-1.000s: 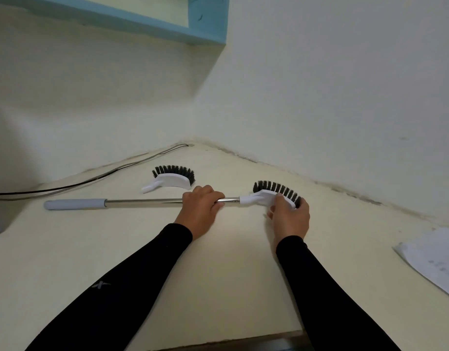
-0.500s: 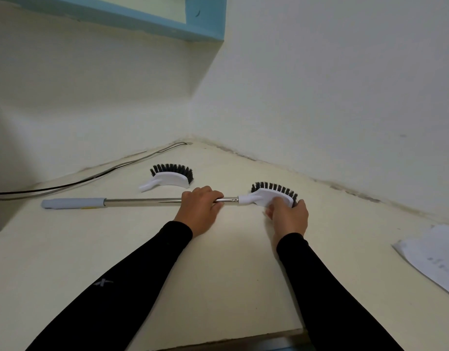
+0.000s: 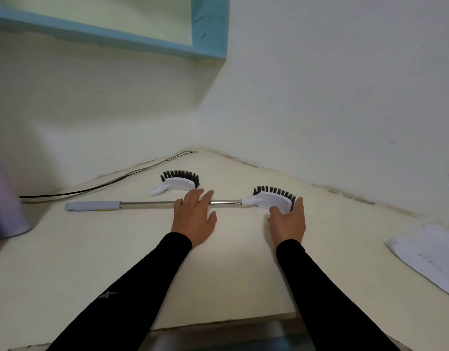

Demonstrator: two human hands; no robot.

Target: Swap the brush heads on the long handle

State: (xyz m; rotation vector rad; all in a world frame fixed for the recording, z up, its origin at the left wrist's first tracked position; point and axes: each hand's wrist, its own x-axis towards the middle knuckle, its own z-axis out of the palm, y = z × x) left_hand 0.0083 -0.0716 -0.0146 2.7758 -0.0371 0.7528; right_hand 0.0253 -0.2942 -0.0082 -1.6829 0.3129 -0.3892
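Swap unfinished, it seems: one head (image 3: 269, 200) on the handle (image 3: 152, 204), spare (image 3: 179, 182) loose beyond it, left hand (image 3: 193, 219) flat over the handle, right hand (image 3: 288, 222) loosely touching the fitted head.

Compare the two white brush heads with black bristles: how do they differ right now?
The right white brush head with black bristles is mounted on the end of the long metal handle with the grey grip; the left white brush head with black bristles lies loose on the cream table, behind the handle. The right hand touches the mounted head; no hand holds the loose one. Both look the same in shape, bristles pointing away from the person.
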